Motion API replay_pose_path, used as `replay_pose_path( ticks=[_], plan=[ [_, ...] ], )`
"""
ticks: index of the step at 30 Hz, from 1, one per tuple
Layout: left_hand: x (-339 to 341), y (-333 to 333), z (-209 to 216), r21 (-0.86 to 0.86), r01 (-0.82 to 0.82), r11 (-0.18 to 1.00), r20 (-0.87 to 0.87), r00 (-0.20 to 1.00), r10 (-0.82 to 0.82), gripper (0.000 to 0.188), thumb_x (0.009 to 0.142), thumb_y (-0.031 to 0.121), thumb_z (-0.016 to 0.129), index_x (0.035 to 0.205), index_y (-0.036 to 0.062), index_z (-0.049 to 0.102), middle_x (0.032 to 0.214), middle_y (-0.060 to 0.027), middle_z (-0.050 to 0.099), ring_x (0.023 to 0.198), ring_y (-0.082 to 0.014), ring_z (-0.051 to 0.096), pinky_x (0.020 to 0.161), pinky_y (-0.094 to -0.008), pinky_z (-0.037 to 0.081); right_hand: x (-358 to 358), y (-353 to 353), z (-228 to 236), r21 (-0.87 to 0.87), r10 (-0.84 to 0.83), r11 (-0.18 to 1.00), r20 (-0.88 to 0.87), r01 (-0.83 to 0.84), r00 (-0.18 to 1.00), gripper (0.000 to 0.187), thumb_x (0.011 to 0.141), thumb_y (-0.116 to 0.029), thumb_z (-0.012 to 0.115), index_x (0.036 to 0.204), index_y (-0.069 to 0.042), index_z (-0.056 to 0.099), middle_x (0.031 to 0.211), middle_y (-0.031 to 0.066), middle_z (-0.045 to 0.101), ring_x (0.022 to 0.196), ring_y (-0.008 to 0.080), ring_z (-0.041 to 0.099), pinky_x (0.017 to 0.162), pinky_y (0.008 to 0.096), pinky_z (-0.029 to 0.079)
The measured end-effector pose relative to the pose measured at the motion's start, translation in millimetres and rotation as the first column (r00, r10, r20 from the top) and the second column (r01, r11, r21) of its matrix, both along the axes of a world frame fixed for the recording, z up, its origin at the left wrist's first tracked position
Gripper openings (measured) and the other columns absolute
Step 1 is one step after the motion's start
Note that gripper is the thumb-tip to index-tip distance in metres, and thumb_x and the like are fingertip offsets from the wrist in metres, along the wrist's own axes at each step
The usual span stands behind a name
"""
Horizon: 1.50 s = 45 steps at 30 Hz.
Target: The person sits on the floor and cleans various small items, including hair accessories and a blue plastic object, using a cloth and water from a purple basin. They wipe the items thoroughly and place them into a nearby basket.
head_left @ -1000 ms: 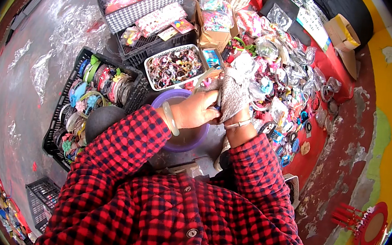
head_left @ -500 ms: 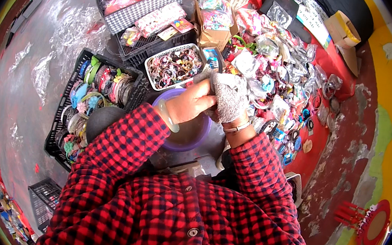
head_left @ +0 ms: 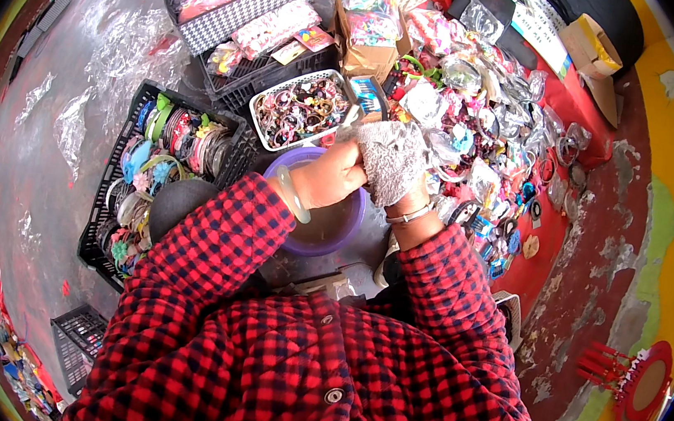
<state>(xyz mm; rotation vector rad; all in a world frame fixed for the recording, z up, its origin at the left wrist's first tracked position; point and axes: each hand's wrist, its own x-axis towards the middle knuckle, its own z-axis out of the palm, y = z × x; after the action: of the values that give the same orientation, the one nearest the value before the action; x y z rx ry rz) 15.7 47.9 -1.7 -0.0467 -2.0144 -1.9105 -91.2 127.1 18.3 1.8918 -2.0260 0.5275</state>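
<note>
Over the purple basin (head_left: 353, 233) my two hands meet. A grey towelling cloth (head_left: 393, 152) is draped over my right hand (head_left: 411, 202) and hides its fingers, which are bunched in the cloth. My left hand (head_left: 325, 179), with a pale bangle at the wrist, is closed, its curled fingers against the cloth's left side. What the left fingers grip, if anything, is hidden. Murky water seems to lie in the basin. Just beyond my hands stands a white basket (head_left: 261, 115) full of hair ties and small accessories.
A black crate (head_left: 95, 220) of headbands lies to the left. To the right is a big heap of bagged hair accessories (head_left: 476, 156) on red cloth. Behind are a patterned box (head_left: 255, 14) and an opened carton (head_left: 371, 58). Plastic wrap (head_left: 71, 134) litters the left floor.
The cloth has turned and shifted slightly left over my right hand. My left fingers, stretched out before, are now curled in more tightly.
</note>
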Motion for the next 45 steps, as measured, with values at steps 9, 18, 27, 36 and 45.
replay_pose_path(
  ticks=[9,18,27,36,45],
  plan=[
    [1.7,5.3,-0.2,0.156,0.150,0.976,0.137,0.976,-0.171,0.034,0.088,0.003,0.045,0.121,-0.0001,0.041,0.101,-0.0055,0.054,0.091,-0.0095,0.050,0.084,-0.0274,0.042,-25.0,-5.6,-49.5,0.036,0.127,0.914,0.921,0.404,-0.367,0.013,0.082,-0.019,0.051,0.083,-0.007,0.053,0.071,0.0106,0.055,0.066,0.0257,0.056,0.054,0.0373,0.045],
    [-3.1,-23.4,-18.0,0.707,-0.250,0.661,0.161,0.968,0.194,0.045,0.094,0.039,0.033,0.104,-0.0008,0.051,0.087,-0.0124,0.058,0.081,-0.0220,0.058,0.075,-0.0351,0.048,-41.8,-8.9,-35.5,-0.310,0.277,0.950,0.883,0.028,0.380,0.037,0.077,-0.035,0.053,0.087,0.000,0.052,0.083,0.0183,0.055,0.074,0.0314,0.053,0.067,0.0382,0.043],
    [-4.5,1.2,-13.0,0.824,-0.254,0.506,0.171,0.964,0.206,0.030,0.091,0.021,0.045,0.112,0.0004,0.052,0.110,-0.0116,0.057,0.102,-0.0212,0.054,0.093,-0.0346,0.039,25.4,-26.1,9.2,0.447,-0.229,0.874,0.032,0.191,0.973,0.015,0.074,-0.021,0.052,0.077,-0.009,0.061,0.082,0.0135,0.058,0.082,0.0291,0.056,0.065,0.0410,0.045],
    [-6.4,19.6,-25.9,0.543,-0.252,0.801,0.147,0.968,0.205,0.030,0.095,0.019,0.037,0.115,-0.0001,0.049,0.109,-0.0067,0.054,0.100,-0.0141,0.051,0.090,-0.0283,0.039,-5.3,-14.5,-70.9,0.032,-0.240,0.964,0.537,0.265,0.809,0.024,0.079,-0.022,0.049,0.095,-0.006,0.056,0.089,0.0112,0.058,0.080,0.0254,0.056,0.074,0.0324,0.044],
    [-3.1,4.4,-3.6,0.419,-0.178,0.891,0.152,0.981,0.124,0.020,0.090,0.012,0.048,0.108,0.0020,0.051,0.093,0.0002,0.053,0.085,-0.0075,0.050,0.078,-0.0241,0.042,-16.6,0.4,-5.3,-0.045,0.159,0.984,0.653,0.172,-0.740,0.041,0.090,-0.045,0.038,0.098,-0.008,0.055,0.077,0.0044,0.057,0.063,0.0166,0.053,0.055,0.0291,0.045]
  ],
)
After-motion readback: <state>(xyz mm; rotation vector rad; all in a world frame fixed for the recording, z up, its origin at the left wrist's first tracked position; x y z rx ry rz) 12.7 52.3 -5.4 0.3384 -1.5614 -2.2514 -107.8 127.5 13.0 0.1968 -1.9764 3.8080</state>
